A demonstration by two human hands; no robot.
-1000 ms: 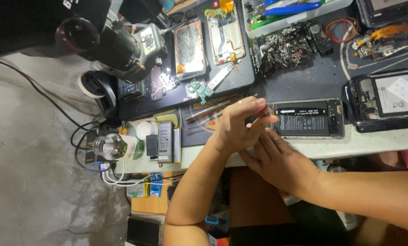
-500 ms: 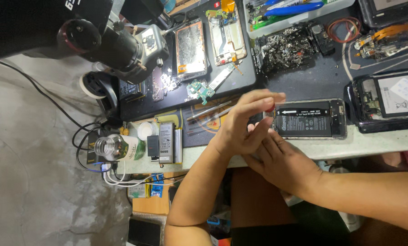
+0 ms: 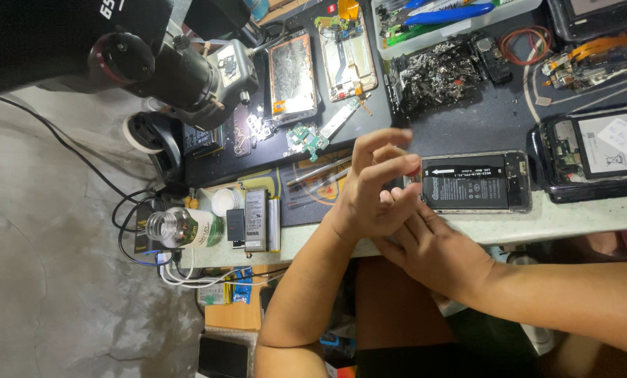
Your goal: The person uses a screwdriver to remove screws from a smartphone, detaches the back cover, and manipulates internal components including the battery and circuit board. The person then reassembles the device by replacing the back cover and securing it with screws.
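An opened phone [image 3: 476,183] with its black battery showing lies on the dark work mat near the desk's front edge. My left hand [image 3: 373,192] hovers at the phone's left end, fingers spread and lifted, with nothing seen in it. My right hand [image 3: 436,252] lies below it at the desk edge. Its fingers stretch flat toward the phone's near left corner and are partly hidden by my left hand.
A microscope [image 3: 173,66] stands at the back left. Two bare phone frames [image 3: 292,70] and a small circuit board [image 3: 305,138] lie behind my hands. A pile of small metal parts [image 3: 436,70], a second opened device [image 3: 597,150], a clear bottle [image 3: 184,227] and cables [image 3: 135,210] surround them.
My left hand was pinched at the phone's left end. Its fingers have since spread apart and lifted off. My right hand has stayed in place.
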